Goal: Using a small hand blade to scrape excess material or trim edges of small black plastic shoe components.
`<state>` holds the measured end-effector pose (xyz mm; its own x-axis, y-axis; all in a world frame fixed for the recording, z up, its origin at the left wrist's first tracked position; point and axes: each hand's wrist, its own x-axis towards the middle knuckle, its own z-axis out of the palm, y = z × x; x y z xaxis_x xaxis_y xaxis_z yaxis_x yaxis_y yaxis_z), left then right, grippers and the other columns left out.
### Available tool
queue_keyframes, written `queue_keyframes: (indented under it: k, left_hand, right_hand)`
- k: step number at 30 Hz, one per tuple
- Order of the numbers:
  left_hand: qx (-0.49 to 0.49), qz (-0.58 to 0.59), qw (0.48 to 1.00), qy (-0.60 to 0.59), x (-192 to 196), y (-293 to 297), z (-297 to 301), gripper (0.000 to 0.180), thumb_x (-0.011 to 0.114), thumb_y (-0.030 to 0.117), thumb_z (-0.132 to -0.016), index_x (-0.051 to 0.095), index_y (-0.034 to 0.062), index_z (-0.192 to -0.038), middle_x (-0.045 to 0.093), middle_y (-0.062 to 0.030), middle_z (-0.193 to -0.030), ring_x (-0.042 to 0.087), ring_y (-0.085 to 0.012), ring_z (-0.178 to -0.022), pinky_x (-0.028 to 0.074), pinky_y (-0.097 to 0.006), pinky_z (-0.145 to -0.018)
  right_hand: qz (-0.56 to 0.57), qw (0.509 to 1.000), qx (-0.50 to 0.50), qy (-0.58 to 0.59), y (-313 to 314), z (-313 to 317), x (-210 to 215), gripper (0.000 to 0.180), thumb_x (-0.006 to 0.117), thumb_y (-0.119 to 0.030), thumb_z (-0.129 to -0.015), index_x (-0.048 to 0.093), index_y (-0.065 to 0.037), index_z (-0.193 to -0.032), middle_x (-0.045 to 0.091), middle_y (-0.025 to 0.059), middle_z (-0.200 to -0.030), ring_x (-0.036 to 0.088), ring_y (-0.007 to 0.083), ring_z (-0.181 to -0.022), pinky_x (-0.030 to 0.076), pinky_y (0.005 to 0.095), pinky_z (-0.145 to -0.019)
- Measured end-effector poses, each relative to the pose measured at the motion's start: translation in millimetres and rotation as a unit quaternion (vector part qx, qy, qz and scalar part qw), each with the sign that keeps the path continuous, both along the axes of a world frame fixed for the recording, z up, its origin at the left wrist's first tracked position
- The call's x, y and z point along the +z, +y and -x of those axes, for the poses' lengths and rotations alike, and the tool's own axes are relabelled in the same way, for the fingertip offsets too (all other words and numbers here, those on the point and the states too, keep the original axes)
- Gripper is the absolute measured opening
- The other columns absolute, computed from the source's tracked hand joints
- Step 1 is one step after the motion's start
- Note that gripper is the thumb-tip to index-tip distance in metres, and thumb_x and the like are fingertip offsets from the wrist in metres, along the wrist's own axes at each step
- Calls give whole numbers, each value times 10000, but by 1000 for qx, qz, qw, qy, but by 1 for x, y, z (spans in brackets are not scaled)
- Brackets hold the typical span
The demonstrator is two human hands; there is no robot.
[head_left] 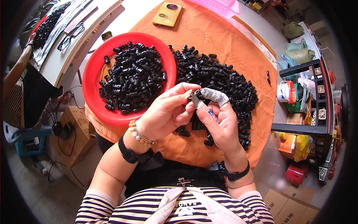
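Just black clip point(197, 96) between both hands' fingers point(186, 91)

I'm looking down into a small workshop for hand piecework. An orange cloth point(223, 41) covers the table, heaped with black plastic parts point(220, 80), and more fill a red basin point(93, 74). A cluttered shelf unit point(313, 100) stands to the right, cardboard boxes point(291, 203) sit on the concrete floor, and another worktable point(71, 41) runs alongside at left.

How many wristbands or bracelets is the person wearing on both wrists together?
3. A black band and a beaded bracelet sit on the left wrist, behind the left hand. One black band is on the right wrist. Others may be hidden underneath.
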<state>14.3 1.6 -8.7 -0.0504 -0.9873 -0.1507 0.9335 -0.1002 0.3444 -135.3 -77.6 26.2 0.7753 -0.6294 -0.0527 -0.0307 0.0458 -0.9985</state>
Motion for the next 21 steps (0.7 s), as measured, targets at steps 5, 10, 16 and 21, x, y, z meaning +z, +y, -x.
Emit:
queue_keyframes:
  k: [5,10,16,21]
  left_hand:
    - [-11,3,1000,18,0,-2,0,263,432,136,-930,466,78,-1184,488,-4,-738,385,-62,-536,295,-181,-473]
    - [1,-27,1000,-15,0,-1,-1,317,440,108,-908,434,50,-1220,489,-6,-729,352,-51,-517,302,-170,-461]
    - [-4,-21,1000,-6,-1,-2,0,326,448,112,-905,429,52,-1226,478,-4,-738,347,-53,-518,295,-172,-455]
    - [-18,-3,999,29,-1,-1,2,342,465,115,-897,424,59,-1232,476,-8,-743,356,-54,-516,291,-176,-447]
  right_hand:
    - [9,1000,-7,-16,-1,1,-3,367,568,-43,-864,421,15,-1195,615,87,-972,550,72,-880,437,201,-758]
    - [46,999,17,-12,-2,0,-2,336,562,-43,-869,443,8,-1180,617,76,-983,547,72,-879,440,210,-761]
    - [61,998,-17,-13,-3,2,-7,317,565,-56,-873,469,11,-1168,608,72,-996,539,70,-883,440,207,-763]
    - [55,998,-35,-24,-2,5,-9,331,551,-86,-889,457,15,-1189,582,74,-1051,530,79,-934,424,202,-806]
